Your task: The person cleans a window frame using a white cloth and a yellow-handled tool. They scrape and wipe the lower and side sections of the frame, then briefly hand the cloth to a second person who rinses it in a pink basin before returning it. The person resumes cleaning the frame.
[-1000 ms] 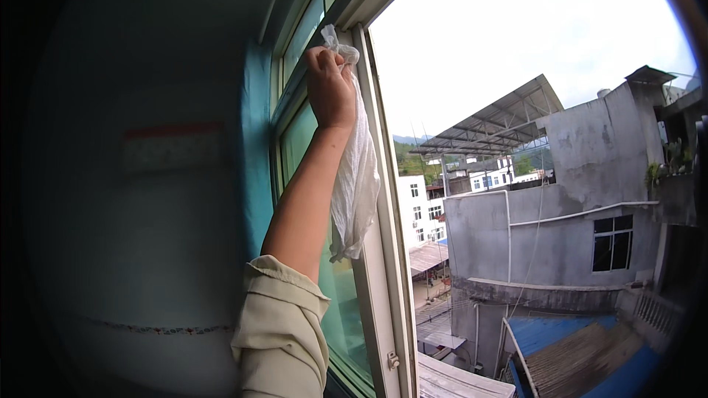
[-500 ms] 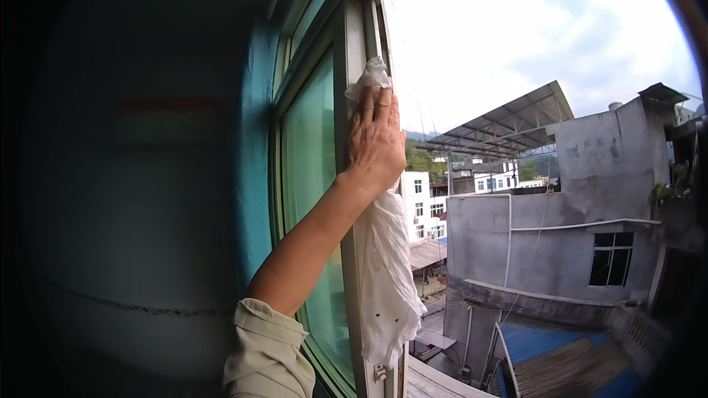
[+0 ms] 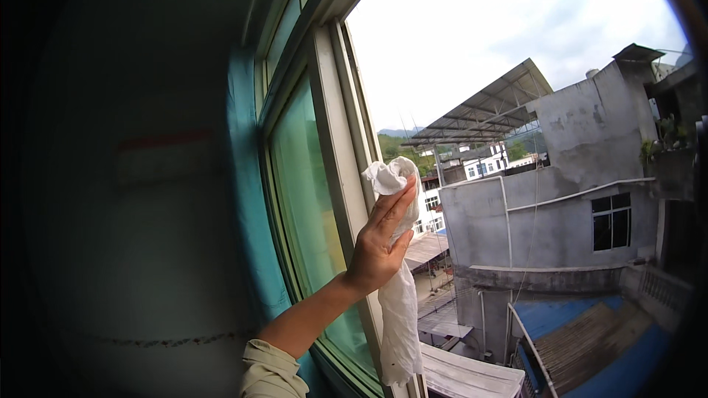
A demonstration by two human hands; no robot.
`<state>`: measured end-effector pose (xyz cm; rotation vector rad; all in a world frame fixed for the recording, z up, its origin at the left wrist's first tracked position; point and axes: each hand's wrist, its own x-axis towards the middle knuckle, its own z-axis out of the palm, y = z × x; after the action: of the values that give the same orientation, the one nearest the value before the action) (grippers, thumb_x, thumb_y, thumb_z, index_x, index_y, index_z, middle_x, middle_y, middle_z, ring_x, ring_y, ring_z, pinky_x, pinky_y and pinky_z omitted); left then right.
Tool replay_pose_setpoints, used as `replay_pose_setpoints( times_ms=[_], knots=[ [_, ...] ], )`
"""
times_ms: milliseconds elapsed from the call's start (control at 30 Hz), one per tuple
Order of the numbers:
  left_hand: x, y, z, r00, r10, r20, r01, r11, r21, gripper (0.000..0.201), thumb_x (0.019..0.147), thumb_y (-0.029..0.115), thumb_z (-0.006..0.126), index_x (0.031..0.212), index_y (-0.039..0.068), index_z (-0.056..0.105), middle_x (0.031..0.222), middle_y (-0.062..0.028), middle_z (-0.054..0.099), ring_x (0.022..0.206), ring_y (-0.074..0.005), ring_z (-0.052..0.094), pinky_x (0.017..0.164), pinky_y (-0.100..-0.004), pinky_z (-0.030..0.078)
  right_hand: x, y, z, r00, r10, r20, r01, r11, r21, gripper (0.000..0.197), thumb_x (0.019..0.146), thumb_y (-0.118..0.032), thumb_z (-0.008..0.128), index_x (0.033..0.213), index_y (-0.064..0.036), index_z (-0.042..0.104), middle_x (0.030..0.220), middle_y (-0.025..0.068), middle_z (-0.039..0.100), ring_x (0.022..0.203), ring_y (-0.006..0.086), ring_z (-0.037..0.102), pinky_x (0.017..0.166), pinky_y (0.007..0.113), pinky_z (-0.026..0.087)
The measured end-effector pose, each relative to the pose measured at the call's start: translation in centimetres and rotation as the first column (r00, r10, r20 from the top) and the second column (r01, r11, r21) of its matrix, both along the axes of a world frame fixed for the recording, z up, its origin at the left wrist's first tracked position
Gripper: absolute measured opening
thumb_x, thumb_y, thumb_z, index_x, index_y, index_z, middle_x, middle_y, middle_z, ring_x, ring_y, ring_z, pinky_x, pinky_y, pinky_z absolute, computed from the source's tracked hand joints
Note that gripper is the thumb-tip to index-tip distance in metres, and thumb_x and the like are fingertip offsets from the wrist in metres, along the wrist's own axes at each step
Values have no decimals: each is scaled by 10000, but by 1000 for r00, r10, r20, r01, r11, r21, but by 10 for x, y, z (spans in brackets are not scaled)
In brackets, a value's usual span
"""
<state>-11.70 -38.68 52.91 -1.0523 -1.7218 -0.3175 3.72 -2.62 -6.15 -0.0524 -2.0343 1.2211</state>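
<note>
My left hand [image 3: 377,252] reaches up from the lower edge and grips a thin white cloth [image 3: 400,317]. The cloth bunches up above my fingertips, and its long end hangs below the hand along the upright window frame [image 3: 333,110]. My fingers point upward, pressed together over the cloth at the frame's outer edge. The thumb lies to the right. Small dark spots mark the hanging end. My right hand is out of view.
Greenish window glass [image 3: 299,177] stands left of the frame, beside a blue-green wall edge [image 3: 243,140]. The window opening to the right looks out on a grey concrete building [image 3: 479,214], a metal canopy [image 3: 487,107] and a lower blue roof [image 3: 560,324]. Dark room wall fills the left.
My left hand has moved down the frame with the cloth, and the wrist has turned so the thumb shows. The view has tilted and shifted a little.
</note>
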Motion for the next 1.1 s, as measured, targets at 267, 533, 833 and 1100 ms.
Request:
replay_pose_setpoints(
  times_ms=[267,533,833,1100],
  knots=[
    [23,47,-32,588,-493,641,385,868,314,352,1032,-14,466,1372,2,558,1222,-174,689,1156,-236,660,1007,-334,504,-38,-35,247,920,129,-370,-208,962,-179,328,910,-60,629,1230,-2,577,962,142,676,596,161,601,552,285,484],
    [39,62,-30,791,-312,526,278,950,145,278,1017,-29,474,1217,9,663,1022,-108,741,930,-159,690,836,-275,533,-16,-71,349,798,397,-453,-358,918,172,471,792,18,731,1248,-21,618,1002,184,719,762,291,705,671,345,560],
    [112,107,-81,394,-413,821,790,609,-73,405,984,174,629,1363,40,586,1354,-180,608,1241,-343,606,1060,-436,478,-40,-70,333,826,555,-99,-564,811,-155,309,971,-79,592,1258,35,612,1172,171,688,1073,235,658,955,329,493],
    [30,3,-60,973,207,-105,-184,963,195,703,801,40,757,1446,32,476,1520,-147,389,1409,-354,383,1152,-459,337,-79,-84,438,554,503,-664,-758,633,-153,418,890,-68,695,1288,-4,587,976,115,714,789,170,685,710,300,551]
  ],
)
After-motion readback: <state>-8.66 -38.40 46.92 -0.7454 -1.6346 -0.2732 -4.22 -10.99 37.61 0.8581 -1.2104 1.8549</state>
